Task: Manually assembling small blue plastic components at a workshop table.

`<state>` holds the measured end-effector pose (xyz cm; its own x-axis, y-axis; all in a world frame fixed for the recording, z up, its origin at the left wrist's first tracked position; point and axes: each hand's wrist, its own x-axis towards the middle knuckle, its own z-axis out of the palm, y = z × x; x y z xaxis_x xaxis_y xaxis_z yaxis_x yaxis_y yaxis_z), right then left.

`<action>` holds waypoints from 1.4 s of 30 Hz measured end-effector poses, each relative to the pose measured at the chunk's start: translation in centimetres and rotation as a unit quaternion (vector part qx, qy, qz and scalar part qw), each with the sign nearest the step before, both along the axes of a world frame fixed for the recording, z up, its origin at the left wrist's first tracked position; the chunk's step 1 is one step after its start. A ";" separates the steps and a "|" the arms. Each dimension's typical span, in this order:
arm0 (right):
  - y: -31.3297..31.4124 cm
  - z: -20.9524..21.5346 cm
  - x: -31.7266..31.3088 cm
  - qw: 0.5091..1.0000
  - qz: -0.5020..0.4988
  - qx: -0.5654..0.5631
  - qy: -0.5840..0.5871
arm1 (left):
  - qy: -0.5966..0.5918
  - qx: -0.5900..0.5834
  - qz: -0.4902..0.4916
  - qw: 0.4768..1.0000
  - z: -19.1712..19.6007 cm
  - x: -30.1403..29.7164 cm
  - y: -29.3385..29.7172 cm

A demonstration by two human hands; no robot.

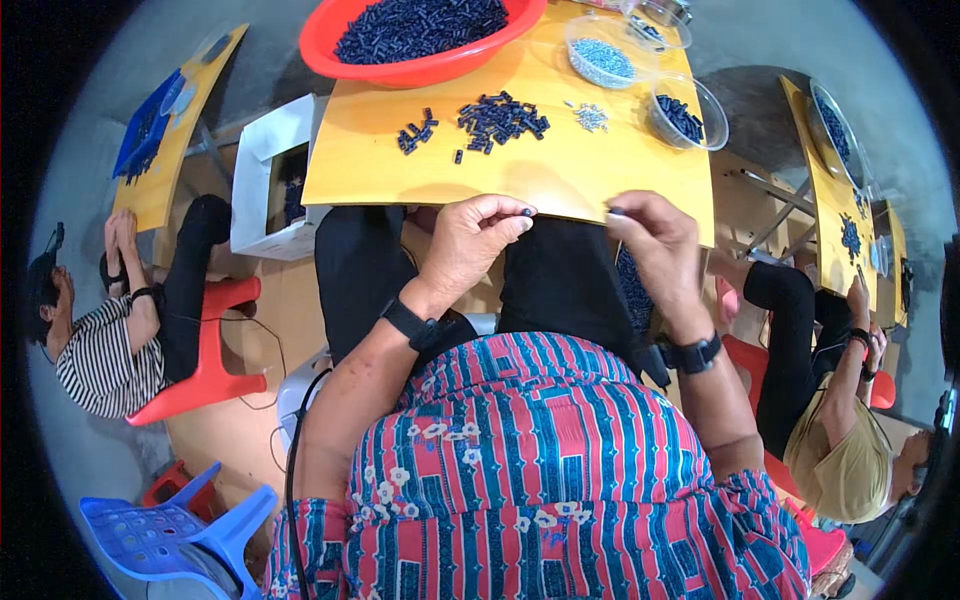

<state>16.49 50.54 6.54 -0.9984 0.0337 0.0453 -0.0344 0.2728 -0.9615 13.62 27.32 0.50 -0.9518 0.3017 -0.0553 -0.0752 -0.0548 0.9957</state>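
My left hand [466,242] is closed in a pinch at the table's near edge, with a small black piece [527,212] between thumb and forefinger. To its right, my right hand [662,245], slightly blurred, also pinches a small dark piece [617,210]. The two hands are apart. Beyond them on the yellow table [370,175] lies a pile of short black parts [500,122]. A smaller group of black parts [415,134] sits left of it, and a little heap of tiny silvery pieces [591,117] to the right.
A red basin [425,72] full of black parts stands at the back. Clear bowls hold silvery-blue pieces [603,62] and black parts [682,118]. An open white box [262,150] stands left of the table. People sit at side tables left and right; a blue chair [170,530] stands lower left.
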 end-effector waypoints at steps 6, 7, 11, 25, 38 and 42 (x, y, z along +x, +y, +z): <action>-5.1 -1.3 -1.0 0.984 0.130 -0.104 -0.060 | -0.007 0.060 0.005 0.998 1.0 1.9 -1.3; -5.2 -1.8 -1.0 0.981 0.132 -0.124 -0.070 | -0.010 0.064 0.010 0.998 1.3 2.2 -1.4; -5.2 -1.8 -1.0 0.977 0.117 -0.154 -0.088 | 0.001 0.047 0.007 0.999 1.5 2.7 -1.6; -5.4 -1.9 -0.5 0.972 0.163 -0.153 -0.068 | 0.028 0.055 0.010 0.998 1.3 3.4 -1.4; -5.3 -6.0 -1.4 0.944 0.094 -0.253 -0.189 | -0.275 0.115 0.066 0.952 -6.7 1.1 -3.7; -4.1 -7.0 -1.2 0.925 0.084 -0.294 -0.225 | -0.318 0.073 0.109 0.939 -6.2 1.4 -2.0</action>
<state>15.33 46.49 -0.50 -0.9046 -0.2378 -0.3537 0.4119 -0.2743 -0.8690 15.04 25.27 -5.69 -0.7801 0.1525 -0.6068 -0.6235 -0.2700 0.7337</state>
